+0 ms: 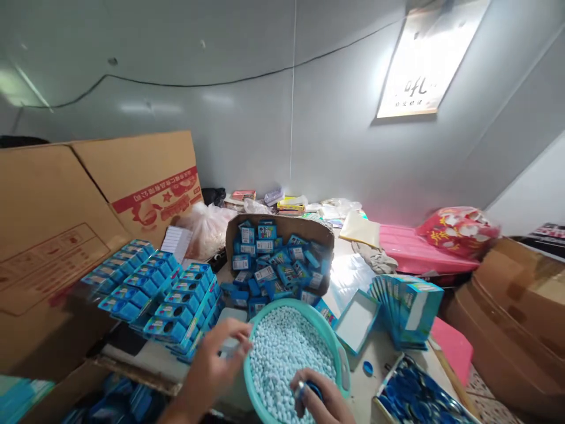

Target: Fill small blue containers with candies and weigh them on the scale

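A teal basin [339, 365] full of small pale-blue pellets [282, 353] sits at the near edge of the table. My left hand [216, 365] hovers at the basin's left rim, fingers curled around a small pale container I can only partly make out. My right hand [320, 400] rests in the pellets at the near side, pinching a small blue cap or bottle. Behind the basin a brown cardboard box [326, 235] lies tipped, spilling several small blue boxes [273, 265].
Rows of stacked blue boxes [159, 294] stand at the left. Big cardboard cartons [66, 235] rise behind them. Flat blue box blanks [410, 306] and an open box lid [357, 321] lie right. A tray of blue caps [415, 397] sits near right. Pink items [415, 250] and brown cartons [516, 318] fill the right.
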`<action>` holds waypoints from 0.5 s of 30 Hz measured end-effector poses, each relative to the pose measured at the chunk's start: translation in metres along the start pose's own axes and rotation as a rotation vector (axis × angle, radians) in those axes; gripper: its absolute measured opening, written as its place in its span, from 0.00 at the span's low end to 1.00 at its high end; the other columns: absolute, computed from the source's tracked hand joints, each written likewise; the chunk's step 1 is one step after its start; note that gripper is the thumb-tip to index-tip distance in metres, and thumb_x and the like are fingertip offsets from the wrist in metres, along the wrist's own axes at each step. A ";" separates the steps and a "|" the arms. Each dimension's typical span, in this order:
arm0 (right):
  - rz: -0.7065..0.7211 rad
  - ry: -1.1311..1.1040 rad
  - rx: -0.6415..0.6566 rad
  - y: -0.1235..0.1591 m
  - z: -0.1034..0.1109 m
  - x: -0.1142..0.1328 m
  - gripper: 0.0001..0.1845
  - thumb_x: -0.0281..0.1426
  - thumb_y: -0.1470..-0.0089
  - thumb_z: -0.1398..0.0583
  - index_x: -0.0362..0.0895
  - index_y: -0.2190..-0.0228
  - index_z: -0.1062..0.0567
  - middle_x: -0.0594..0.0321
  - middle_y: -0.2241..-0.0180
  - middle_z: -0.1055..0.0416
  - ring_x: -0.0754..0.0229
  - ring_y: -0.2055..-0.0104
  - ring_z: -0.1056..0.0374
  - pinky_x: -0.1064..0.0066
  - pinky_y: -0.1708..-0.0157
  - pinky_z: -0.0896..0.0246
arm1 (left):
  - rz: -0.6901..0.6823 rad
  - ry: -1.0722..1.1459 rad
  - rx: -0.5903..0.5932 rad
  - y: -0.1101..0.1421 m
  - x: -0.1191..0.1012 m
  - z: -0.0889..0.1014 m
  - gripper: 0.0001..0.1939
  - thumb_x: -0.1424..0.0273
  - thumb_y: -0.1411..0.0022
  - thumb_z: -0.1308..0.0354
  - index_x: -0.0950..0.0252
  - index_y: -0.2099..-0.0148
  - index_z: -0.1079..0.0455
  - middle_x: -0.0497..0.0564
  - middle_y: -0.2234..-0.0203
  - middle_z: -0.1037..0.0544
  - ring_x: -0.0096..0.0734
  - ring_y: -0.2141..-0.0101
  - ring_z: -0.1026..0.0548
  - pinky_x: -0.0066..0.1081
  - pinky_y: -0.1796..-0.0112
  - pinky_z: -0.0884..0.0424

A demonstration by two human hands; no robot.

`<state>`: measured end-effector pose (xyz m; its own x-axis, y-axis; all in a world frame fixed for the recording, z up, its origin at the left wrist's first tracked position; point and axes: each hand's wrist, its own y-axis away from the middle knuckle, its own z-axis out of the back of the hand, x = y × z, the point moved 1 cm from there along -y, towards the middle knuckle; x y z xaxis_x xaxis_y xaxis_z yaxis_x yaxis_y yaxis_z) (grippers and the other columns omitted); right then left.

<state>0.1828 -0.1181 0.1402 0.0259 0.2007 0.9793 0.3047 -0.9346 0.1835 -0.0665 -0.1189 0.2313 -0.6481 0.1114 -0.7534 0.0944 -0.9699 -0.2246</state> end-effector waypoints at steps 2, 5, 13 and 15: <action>-0.058 -0.044 0.127 -0.001 -0.007 0.011 0.31 0.60 0.51 0.39 0.44 0.68 0.22 0.60 0.76 0.29 0.56 0.73 0.32 0.66 0.69 0.35 | -0.086 0.089 0.161 0.034 -0.027 -0.041 0.24 0.49 0.42 0.34 0.54 0.47 0.23 0.54 0.53 0.20 0.41 0.56 0.22 0.36 0.51 0.24; -0.197 -0.075 0.171 -0.004 -0.021 0.018 0.27 0.55 0.52 0.38 0.43 0.68 0.23 0.64 0.78 0.33 0.60 0.76 0.36 0.69 0.73 0.40 | -0.090 0.138 0.265 0.053 -0.041 -0.071 0.15 0.57 0.34 0.40 0.53 0.48 0.21 0.55 0.52 0.20 0.41 0.51 0.23 0.37 0.47 0.27; -0.303 -0.146 0.273 -0.022 -0.064 -0.015 0.34 0.59 0.60 0.35 0.41 0.65 0.23 0.67 0.82 0.35 0.63 0.79 0.40 0.70 0.77 0.47 | 0.229 0.140 0.149 0.049 0.015 -0.014 0.13 0.71 0.40 0.43 0.58 0.56 0.18 0.52 0.58 0.17 0.38 0.55 0.21 0.34 0.51 0.25; -0.336 -0.190 0.229 -0.033 -0.071 -0.030 0.38 0.60 0.63 0.34 0.40 0.63 0.22 0.68 0.83 0.36 0.63 0.80 0.41 0.70 0.77 0.48 | 0.188 0.017 0.112 0.023 0.035 0.025 0.12 0.71 0.41 0.44 0.60 0.59 0.19 0.53 0.61 0.18 0.38 0.57 0.21 0.34 0.53 0.25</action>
<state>0.1039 -0.1140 0.1107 0.0574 0.5522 0.8318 0.5283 -0.7237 0.4440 -0.1058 -0.1427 0.2157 -0.6142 -0.0714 -0.7859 0.1274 -0.9918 -0.0095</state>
